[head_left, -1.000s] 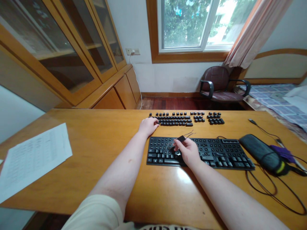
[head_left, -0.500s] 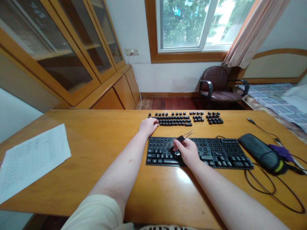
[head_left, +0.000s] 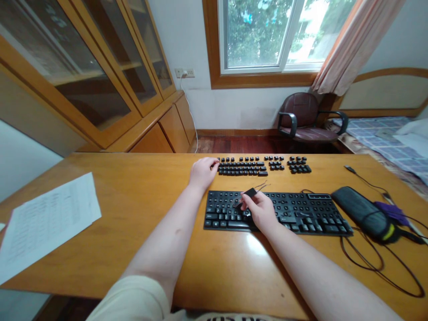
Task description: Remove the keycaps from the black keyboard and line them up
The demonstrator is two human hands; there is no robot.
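Observation:
A black keyboard [head_left: 301, 213] with most caps removed lies on the wooden desk [head_left: 133, 209]. Behind it the loose black keycaps [head_left: 261, 165] are laid out in rows. My left hand [head_left: 203, 170] rests at the left end of those rows, fingers curled over the corner keycaps. My right hand [head_left: 260, 211] hovers over the left half of the keyboard, pinching a wire keycap puller [head_left: 251, 192] with a black handle; its wire prongs point away to the right.
A printed sheet of paper [head_left: 47, 220] lies at the desk's left edge. At the right sit a dark pouch [head_left: 363, 213], a purple item and looping black cables [head_left: 377, 263]. A maroon chair [head_left: 306, 118], wooden cabinets and a bed stand beyond the desk.
My left hand moved slightly forward and up onto the far left corner of the keycap rows. My right hand and the puller barely shifted.

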